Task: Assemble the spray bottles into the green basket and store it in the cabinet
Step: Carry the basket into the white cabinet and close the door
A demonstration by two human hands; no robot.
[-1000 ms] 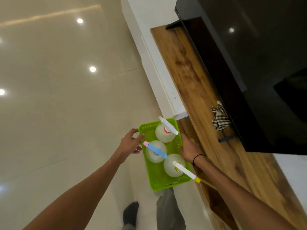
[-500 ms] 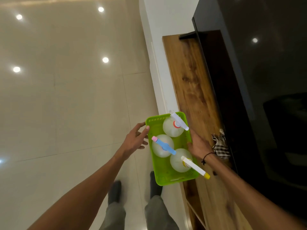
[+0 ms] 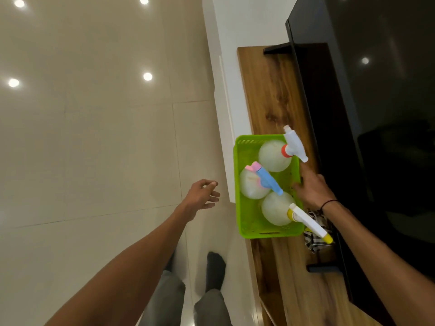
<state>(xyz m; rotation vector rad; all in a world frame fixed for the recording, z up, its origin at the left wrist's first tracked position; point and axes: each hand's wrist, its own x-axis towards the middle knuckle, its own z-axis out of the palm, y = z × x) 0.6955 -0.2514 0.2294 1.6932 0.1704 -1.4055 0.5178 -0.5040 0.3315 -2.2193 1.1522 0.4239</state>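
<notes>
The green basket [image 3: 244,156] sits at the front edge of the wooden cabinet top [image 3: 273,95]. Three translucent spray bottles stand in it: one with a white and red head [image 3: 274,156], one with a blue and pink head [image 3: 253,187], one with a white and yellow head [image 3: 276,211]. My right hand [image 3: 310,189] grips the basket's right rim, thumb inside. My left hand [image 3: 202,196] hangs in the air left of the basket, apart from it, fingers loosely curled and holding nothing.
A large black TV [image 3: 367,114] stands on the cabinet just right of the basket, its feet at front and back. A checked cloth [image 3: 313,241] lies on the wood under my right wrist. Glossy tiled floor [image 3: 94,137] spreads to the left; my legs are below.
The basket has moved right, over the cabinet top. My left hand has let go of the basket's left rim and drawn away to the left. My right hand still grips the right rim.
</notes>
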